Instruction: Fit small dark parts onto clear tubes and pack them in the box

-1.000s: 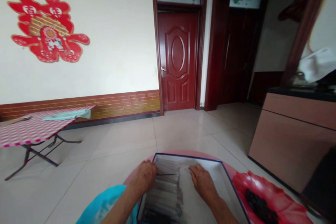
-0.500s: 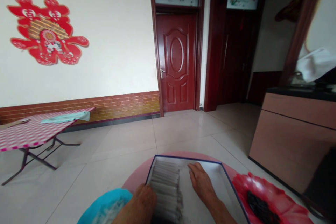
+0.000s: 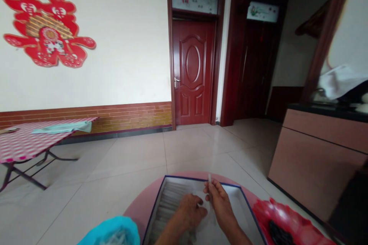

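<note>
My right hand (image 3: 220,199) pinches a thin, whitish translucent tube (image 3: 209,178) that stands nearly upright over a shallow white box with a blue rim (image 3: 186,178). Just left of it, my left hand (image 3: 191,210) reaches over the box, its thumb and fingers bent but apart, with nothing visible between them. Many similar slim translucent tubes (image 3: 166,203) lie stacked in rows along the box's left side, partly covered by my left forearm. The box's right part shows bare white bottom.
The box rests on a round pink table (image 3: 133,206). A blue bag or basin (image 3: 115,227) with clear pieces stands left, a red petal-edged bowl (image 3: 290,214) with dark items (image 3: 280,233) right. Beyond are a checked folding table (image 3: 25,145) and a brown cabinet (image 3: 316,160).
My left hand has moved right from the box's left edge to beside my right hand. The tube now shows upright in my right hand. The view has shifted slightly.
</note>
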The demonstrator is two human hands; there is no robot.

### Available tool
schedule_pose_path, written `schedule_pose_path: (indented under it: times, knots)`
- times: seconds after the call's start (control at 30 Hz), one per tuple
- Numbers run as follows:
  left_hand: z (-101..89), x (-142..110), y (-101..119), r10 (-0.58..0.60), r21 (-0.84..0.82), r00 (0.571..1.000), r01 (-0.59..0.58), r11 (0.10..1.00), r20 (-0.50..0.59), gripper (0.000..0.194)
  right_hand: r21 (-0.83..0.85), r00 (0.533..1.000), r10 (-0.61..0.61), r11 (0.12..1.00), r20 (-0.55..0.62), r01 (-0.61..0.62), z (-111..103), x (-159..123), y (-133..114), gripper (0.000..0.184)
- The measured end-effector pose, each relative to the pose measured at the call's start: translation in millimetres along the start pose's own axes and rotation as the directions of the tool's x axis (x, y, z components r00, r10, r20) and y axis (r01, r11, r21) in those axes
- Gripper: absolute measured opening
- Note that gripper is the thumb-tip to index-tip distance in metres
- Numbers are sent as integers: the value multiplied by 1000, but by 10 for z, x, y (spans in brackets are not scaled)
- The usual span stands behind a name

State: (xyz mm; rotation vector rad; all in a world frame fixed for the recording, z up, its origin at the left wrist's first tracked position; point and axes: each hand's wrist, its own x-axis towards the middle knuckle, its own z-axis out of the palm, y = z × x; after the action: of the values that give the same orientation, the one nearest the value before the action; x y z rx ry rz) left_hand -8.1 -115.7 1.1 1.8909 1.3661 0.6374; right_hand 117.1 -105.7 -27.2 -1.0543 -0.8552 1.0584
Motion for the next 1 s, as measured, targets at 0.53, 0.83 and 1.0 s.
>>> schedule_pose_path:
  times: [0.53, 0.83, 1.0]
  knots:
    - [367, 192, 101, 107, -62, 987, -115, 991, -117, 35, 151, 991, 111, 984, -69, -99, -17, -6, -59, 38]
    - [492, 221, 64, 34, -711, 988, 85, 698, 152, 41, 203, 932, 332, 912, 148, -357, 2, -75, -222, 47]
    - [547, 247, 79, 38, -851, 921, 343, 398, 389, 41, 188, 841, 451, 836, 300, -516, 14, -117, -282, 43]
